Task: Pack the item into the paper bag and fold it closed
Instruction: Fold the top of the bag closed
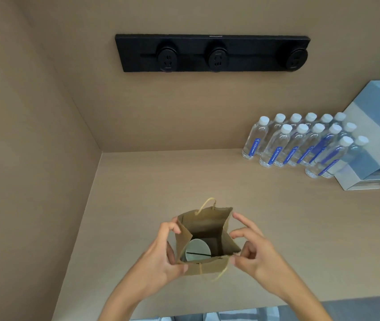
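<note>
A small brown paper bag [207, 222] with twine handles stands upright and open near the front of the tan counter [277, 228]. Inside it, at the bottom left, lies a pale round cup [197, 250] with a dark line across its top. My left hand [163, 256] pinches the bag's left side panel at the rim. My right hand [250, 249] pinches the right side panel, thumb and fingers on the fold. Both side panels are pressed slightly inward.
Several water bottles [300, 144] with white caps stand in rows at the back right, next to a stack of light blue boxes [374, 140]. A black socket strip [212, 53] is fixed on the back wall. A side wall [34, 158] closes the left.
</note>
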A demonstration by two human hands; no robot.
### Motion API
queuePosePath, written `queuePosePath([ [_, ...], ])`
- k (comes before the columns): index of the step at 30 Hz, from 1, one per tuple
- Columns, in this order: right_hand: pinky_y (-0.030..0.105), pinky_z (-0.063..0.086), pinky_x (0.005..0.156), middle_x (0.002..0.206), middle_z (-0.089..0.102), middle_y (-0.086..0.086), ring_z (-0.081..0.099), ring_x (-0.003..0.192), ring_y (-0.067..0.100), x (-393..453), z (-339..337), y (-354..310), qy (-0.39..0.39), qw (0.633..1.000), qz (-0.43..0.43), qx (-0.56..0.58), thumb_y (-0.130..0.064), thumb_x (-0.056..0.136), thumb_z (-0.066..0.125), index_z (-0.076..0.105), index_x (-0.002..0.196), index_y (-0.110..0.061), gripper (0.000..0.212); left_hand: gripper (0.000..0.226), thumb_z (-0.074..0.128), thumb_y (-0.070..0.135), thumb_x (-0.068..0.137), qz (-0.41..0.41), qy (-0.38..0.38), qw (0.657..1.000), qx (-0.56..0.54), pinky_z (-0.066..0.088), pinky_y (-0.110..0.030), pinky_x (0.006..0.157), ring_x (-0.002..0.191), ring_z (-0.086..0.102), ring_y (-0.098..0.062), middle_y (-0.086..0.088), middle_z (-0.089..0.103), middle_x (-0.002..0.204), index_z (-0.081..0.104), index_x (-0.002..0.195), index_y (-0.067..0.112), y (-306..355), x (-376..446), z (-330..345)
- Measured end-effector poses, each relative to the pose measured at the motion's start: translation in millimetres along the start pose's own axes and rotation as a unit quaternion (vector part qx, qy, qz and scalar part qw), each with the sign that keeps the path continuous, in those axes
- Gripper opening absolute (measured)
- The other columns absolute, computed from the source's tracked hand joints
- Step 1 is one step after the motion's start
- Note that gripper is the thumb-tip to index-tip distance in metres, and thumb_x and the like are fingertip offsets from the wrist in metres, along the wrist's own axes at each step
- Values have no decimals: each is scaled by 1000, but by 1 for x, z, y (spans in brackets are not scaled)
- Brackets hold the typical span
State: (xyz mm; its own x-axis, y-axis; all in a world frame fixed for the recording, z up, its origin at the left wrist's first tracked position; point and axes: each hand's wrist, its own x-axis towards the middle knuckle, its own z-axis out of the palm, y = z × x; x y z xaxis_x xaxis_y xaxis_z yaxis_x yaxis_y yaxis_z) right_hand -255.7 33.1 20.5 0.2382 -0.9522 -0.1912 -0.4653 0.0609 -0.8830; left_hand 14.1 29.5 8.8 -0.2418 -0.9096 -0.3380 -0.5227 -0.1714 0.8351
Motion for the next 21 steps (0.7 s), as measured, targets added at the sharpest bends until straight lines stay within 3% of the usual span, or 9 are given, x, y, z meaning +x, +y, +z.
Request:
queuePosePath([
  [2, 11, 43, 63, 147, 20, -38, 51, 53, 7, 5, 3, -2, -13, 1000, 1, 4, -14, 75, 71, 60, 98, -35, 32, 62, 73, 44, 64, -13, -2, 1000, 12, 52, -37, 66, 58, 56, -8, 1, 62, 81, 37, 115, 42, 1, -2, 1],
  [3, 10, 43, 62, 146, 20, -39, 50, 53, 7, 8, 3, -3, -17, 1000, 4, 3, -14, 76, 71, 60, 97, -34, 31, 57, 73, 42, 65, -12, 2, 1000, 11, 51, -34, 64, 59, 55, -8, 4, 62, 86, 40, 112, 41, 0, -2, 2],
  [5, 11, 44, 62, 145, 20, -42, 49, 53, 7, 10, 3, -5, -23, 1000, 13, 9, -13, 78, 71, 61, 96, -31, 28, 48, 75, 31, 69, 7, 18, 1000, 3, 49, -29, 64, 64, 56, -12, 13, 57, 120, 45, 106, 38, -1, -3, 2],
  [7, 14, 46, 61, 140, 22, -48, 51, 54, 10, 11, 5, -6, -27, 999, 18, 25, -10, 78, 71, 62, 93, -27, 25, 44, 77, 21, 72, 22, 32, 999, 0, 47, -23, 64, 65, 57, -13, 22, 43, 137, 49, 102, 37, -3, -2, 3],
  [9, 18, 49, 62, 136, 27, -52, 55, 54, 14, 11, 11, -5, -32, 998, 23, 54, -7, 78, 70, 63, 88, -22, 19, 44, 77, 16, 74, 25, 39, 999, -2, 46, -17, 62, 64, 56, -11, 25, 44, 135, 52, 102, 38, -4, -3, 3],
  [11, 22, 51, 63, 137, 35, -45, 59, 54, 17, 10, 18, -2, -35, 995, 28, 90, -4, 79, 67, 62, 82, -17, 14, 42, 77, 12, 76, 30, 48, 998, -12, 44, -12, 60, 62, 55, -9, 27, 47, 130, 55, 102, 37, -6, -5, 3],
  [15, 27, 54, 68, 135, 51, -28, 71, 65, 25, 7, 29, 5, -11, 986, 44, 163, -1, 84, 65, 63, 78, -7, 8, 38, 74, 3, 79, 25, 75, 995, -60, 46, -15, 54, 54, 58, -10, 17, 60, 118, 60, 93, 35, -9, -10, 1],
  [18, 28, 57, 73, 124, 65, -17, 73, 86, 29, 7, 34, 3, 32, 974, 36, 222, 9, 85, 61, 65, 72, -11, 24, 44, 65, -14, 81, 19, 98, 987, -124, 51, -15, 62, 70, 73, -20, 9, 65, 119, 62, 76, 30, -10, -10, 2],
  [21, 38, 55, 84, 115, 72, -4, 67, 105, 26, 9, 34, 4, 76, 963, 43, 254, 11, 88, 50, 62, 71, -9, 29, 52, 45, -25, 83, 29, 132, 977, -162, 49, -12, 72, 96, 71, -16, 3, 71, 112, 59, 70, 23, -11, -9, 5],
])
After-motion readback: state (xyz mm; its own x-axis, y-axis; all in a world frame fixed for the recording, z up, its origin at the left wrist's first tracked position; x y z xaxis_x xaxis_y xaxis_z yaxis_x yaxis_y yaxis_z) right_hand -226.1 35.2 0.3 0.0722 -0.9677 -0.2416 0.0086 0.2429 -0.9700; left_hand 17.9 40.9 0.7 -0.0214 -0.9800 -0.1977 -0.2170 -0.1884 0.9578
